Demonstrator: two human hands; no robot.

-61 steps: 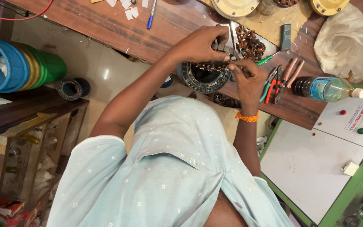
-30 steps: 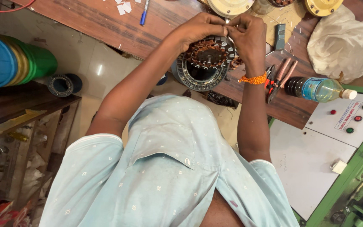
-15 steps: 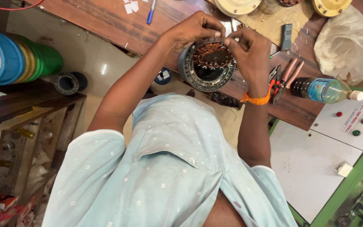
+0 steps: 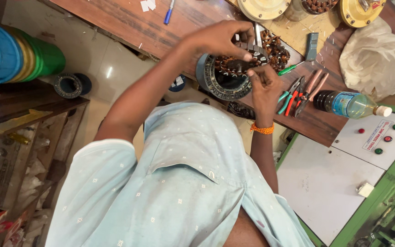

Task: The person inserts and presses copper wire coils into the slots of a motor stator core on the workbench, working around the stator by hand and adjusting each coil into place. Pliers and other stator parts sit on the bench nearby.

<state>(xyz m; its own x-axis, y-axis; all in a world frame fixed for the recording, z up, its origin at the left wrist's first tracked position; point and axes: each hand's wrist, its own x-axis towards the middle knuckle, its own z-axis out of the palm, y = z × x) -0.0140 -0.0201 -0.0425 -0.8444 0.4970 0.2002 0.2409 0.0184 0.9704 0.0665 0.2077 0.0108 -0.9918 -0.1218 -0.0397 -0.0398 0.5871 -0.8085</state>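
A: Stator ring [image 4: 225, 87] location?
B: Edge of wooden bench [image 4: 129, 23], under both hands.
A: Hands?
B: Left hand [image 4: 220, 39] curled on its top rim; right hand [image 4: 264, 84] pinching at the copper windings [image 4: 227, 64].

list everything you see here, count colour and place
round grey motor stator with copper windings: 1, grey and copper, at the bench's near edge
brown wooden workbench: 1, brown, across the top
pliers with red, green and pink handles: several, right of the stator
green-handled screwdriver: 1, above the pliers
clear plastic bottle with white cap: 1, lying at the bench's right end
blue pen: 1, top of the bench
white plastic bag: 1, upper right
stacked plastic tubs: several, blue, yellow, green, far left
green-framed white control panel: 1, lower right
orange bead wristband: 1, right wrist
left hand: on the stator's top
right hand: at the stator's right rim
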